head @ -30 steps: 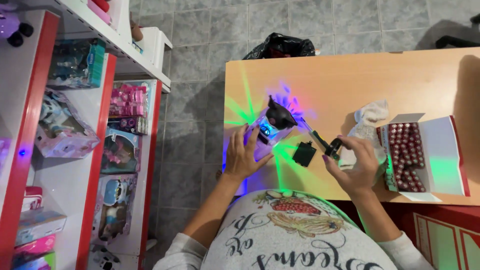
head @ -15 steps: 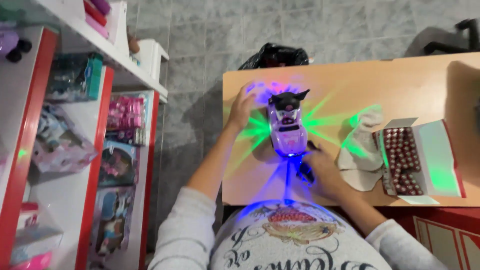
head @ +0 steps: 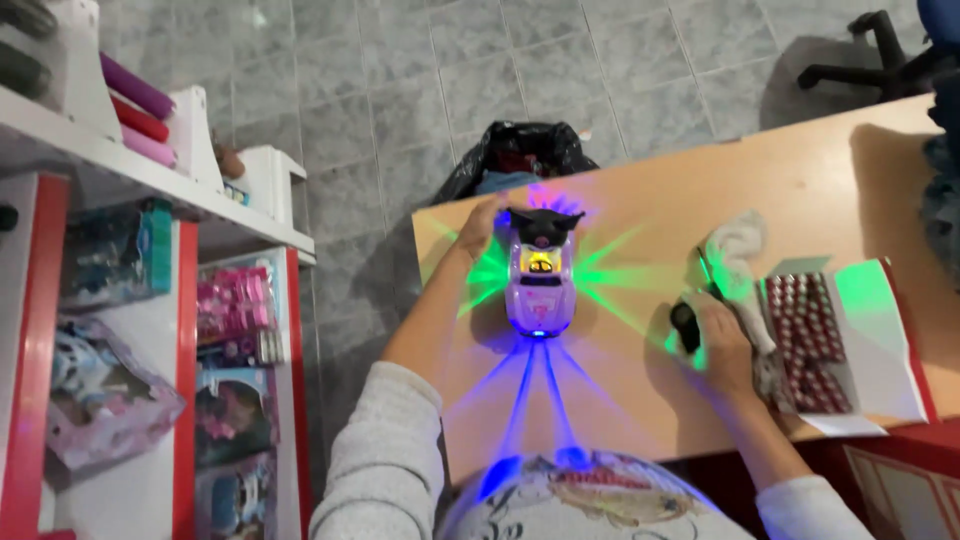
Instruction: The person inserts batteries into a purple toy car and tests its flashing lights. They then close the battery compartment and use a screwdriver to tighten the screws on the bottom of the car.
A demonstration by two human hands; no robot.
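Two risks stood out to us. Our left hand (head: 480,225) rested loosely against the rear of the toy car (head: 540,272), its fingers curled but not gripping it, so the car could have rolled off toward the near edge of the wooden table (head: 800,190). Our right hand (head: 718,340) was closed around a small dark object (head: 686,325) just beside the open box of batteries (head: 812,345); a nudge might have spilled them. The car sat near the table's left end, pale lilac with a black spoiler, throwing green rays sideways and blue beams toward us.
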